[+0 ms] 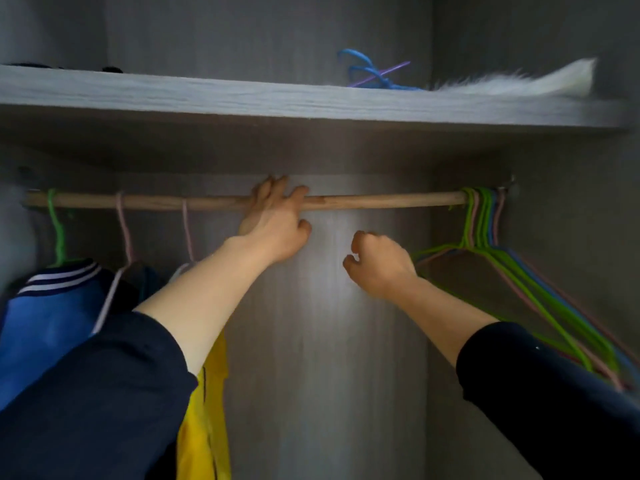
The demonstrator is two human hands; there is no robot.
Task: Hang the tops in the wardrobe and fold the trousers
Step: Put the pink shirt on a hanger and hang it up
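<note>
I see one rail and one shelf. I have two hands up: my left hand and my right hand. Three hangers hold clothes: one green hanger, one pink hanger and one other pink hanger. I can count two tops well, one blue top and one yellow top. There is one bunch of empty hangers, too tight for me to count. Up on the shelf are one white fluffy thing and some tangled hangers, at least two.

The left sleeve and right sleeve are dark navy, both ending mid-forearm above bare wrists.
</note>
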